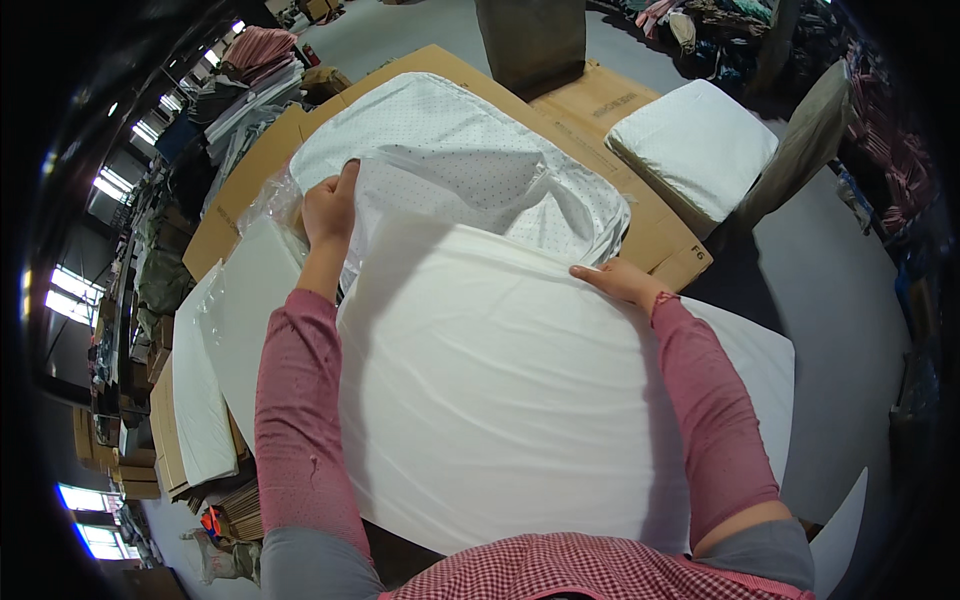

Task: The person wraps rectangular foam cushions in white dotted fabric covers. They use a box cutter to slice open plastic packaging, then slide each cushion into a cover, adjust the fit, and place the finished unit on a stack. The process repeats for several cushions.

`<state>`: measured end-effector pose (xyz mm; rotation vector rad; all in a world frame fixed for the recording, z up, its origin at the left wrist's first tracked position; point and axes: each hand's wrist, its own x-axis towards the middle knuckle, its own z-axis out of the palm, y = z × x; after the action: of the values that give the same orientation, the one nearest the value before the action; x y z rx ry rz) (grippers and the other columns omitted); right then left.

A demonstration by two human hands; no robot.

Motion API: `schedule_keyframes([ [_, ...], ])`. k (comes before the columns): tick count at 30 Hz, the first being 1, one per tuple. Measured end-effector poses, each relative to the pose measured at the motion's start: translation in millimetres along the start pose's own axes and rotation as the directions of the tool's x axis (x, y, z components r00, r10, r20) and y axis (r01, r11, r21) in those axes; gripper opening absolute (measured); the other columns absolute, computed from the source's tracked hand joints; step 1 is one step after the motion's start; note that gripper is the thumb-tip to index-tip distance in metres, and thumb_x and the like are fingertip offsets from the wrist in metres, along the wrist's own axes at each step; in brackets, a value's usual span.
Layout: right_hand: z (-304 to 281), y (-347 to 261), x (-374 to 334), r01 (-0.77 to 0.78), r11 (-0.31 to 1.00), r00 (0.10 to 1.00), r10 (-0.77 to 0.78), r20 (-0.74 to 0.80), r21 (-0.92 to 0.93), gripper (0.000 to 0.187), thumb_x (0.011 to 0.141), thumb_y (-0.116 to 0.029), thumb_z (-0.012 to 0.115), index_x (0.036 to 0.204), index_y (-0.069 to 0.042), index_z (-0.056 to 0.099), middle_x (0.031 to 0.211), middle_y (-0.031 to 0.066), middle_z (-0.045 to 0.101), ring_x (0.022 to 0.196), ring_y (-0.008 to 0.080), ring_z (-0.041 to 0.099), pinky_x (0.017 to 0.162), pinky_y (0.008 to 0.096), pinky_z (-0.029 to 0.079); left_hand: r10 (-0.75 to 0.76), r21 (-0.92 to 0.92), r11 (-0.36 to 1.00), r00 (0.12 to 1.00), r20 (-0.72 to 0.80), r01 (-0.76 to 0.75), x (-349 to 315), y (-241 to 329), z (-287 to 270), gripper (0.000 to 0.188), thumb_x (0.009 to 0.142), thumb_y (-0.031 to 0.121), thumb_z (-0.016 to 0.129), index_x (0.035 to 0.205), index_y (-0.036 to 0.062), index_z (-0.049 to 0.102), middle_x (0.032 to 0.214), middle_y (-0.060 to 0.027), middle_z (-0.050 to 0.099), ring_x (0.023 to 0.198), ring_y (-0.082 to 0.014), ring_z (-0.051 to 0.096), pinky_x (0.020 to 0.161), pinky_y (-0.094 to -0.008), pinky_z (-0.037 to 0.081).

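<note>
A large white pad (510,390) with a softly wrinkled surface lies in front of me, its near edge close to my body. Beyond it spreads a white fabric cover (420,110) with small dark dots, its mouth gaping toward the pad. My left hand (328,212) is closed on the left side of the dotted cover's mouth, thumb pointing up. At the pad's far right edge, my right hand (622,282) is closed on the pad, thumb on top and fingers partly hidden. The pad's far edge reaches the cover's opening.
Flattened cardboard (225,215) lies under the cover. White panels (205,390) stand at the left, some in clear plastic. A white padded block (695,145) rests at the far right, beside dark upright boards (535,45). Piled fabrics (255,60) stand at the back left.
</note>
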<state>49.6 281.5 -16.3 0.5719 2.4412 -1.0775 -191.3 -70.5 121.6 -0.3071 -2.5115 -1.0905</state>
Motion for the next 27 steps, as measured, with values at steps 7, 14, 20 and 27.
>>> schedule_keyframes([
  [7, -10.6, 22.7, 39.2, -0.024, 0.994, 1.000, 0.025, -0.010, 0.107, 0.087, 0.079, -0.079, 0.052, 0.113, 0.000, 0.070, 0.114, 0.0206, 0.067, 0.106, 0.0315, 0.064, 0.093, 0.0357, 0.047, 0.176, 0.078, 0.981, 0.984, 0.008, -0.176, -62.5, -46.0, -53.7, 0.036, 0.082, 0.028, 0.073, 0.066, 0.0009, 0.055, 0.057, -0.0118, 0.047, 0.053, -0.0244, 0.040, 0.051, -0.0368, 0.036],
  [14, -90.5, 85.2, 25.4, -0.100, 0.939, 0.979, 0.152, -0.135, 0.330, 0.073, 0.084, -0.066, 0.060, 0.118, -0.001, 0.068, 0.113, 0.0152, 0.068, 0.099, 0.0248, 0.066, 0.089, 0.0357, 0.049, 0.453, 0.456, 0.740, 0.868, 0.205, -0.494, -154.8, -123.4, -104.6, 0.016, 0.068, -0.004, 0.060, 0.076, 0.0043, 0.049, 0.074, -0.0147, 0.052, 0.073, -0.0362, 0.054, 0.064, -0.0448, 0.045],
  [20, -141.3, 102.6, 27.6, -0.069, 0.965, 0.968, 0.126, -0.216, 0.254, 0.076, 0.076, -0.066, 0.068, 0.096, 0.007, 0.071, 0.087, 0.0186, 0.071, 0.073, 0.0258, 0.069, 0.070, 0.0356, 0.052, 0.434, 0.089, 0.862, 0.818, 0.377, -0.498, -258.3, -5.1, -63.9, 0.023, 0.067, 0.010, 0.071, 0.064, 0.0088, 0.048, 0.057, -0.0099, 0.046, 0.051, -0.0307, 0.048, 0.047, -0.0415, 0.037],
  [27, -177.6, 32.8, 32.6, -0.004, 0.999, 0.945, -0.011, -0.328, -0.046, 0.084, 0.072, -0.074, 0.063, 0.096, 0.007, 0.071, 0.096, 0.0243, 0.069, 0.091, 0.0357, 0.068, 0.083, 0.0398, 0.050, 0.525, 0.078, 0.751, 0.664, 0.532, -0.656, -205.3, 152.3, 71.1, 0.067, 0.073, 0.022, 0.070, 0.131, -0.0019, 0.045, 0.127, -0.0254, 0.049, 0.106, -0.0400, 0.054, 0.086, -0.0431, 0.050],
])
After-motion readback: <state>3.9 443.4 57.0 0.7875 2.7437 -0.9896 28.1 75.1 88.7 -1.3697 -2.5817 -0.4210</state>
